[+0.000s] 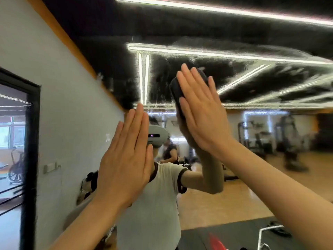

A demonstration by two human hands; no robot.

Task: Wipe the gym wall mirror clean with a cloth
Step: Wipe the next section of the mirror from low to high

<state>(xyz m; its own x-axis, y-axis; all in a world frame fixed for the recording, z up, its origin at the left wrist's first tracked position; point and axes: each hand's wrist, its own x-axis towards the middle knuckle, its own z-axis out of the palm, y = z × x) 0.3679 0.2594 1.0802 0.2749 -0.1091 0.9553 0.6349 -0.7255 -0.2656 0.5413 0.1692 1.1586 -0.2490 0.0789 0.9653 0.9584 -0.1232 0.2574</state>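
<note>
Right now both hands are up on the mirror [252, 83]. Right hand [201, 112] is flat, fingers straight and together, pressing a dark cloth [175, 91] against the glass. Cloth sits under the palm and fingers; a dark edge sticks out past the fingertips and along the thumb side (looks folded or wadded, can't tell which). No curl in the fingers, so it's a flat press, not a grasp.

Left hand [126, 159] is lower than the right hand and to its left, also flat, fingers straight and close together, holding nothing. It appears to rest on the glass, though contact isn't certain from this angle.

Glass above and to the right of the right hand shows hazy streaks and smears across the reflected ceiling light strips [216, 55]. Below the hands the reflection shows the person in a white t-shirt [158, 195] with a headset [156, 136], mirrored arm raised to meet the right hand.

Left of the left hand: white wall [63, 105], a dark-framed doorway [32, 141]. Reflected behind the right forearm: wood floor [234, 195] and blurred gym machines [288, 141].
</note>
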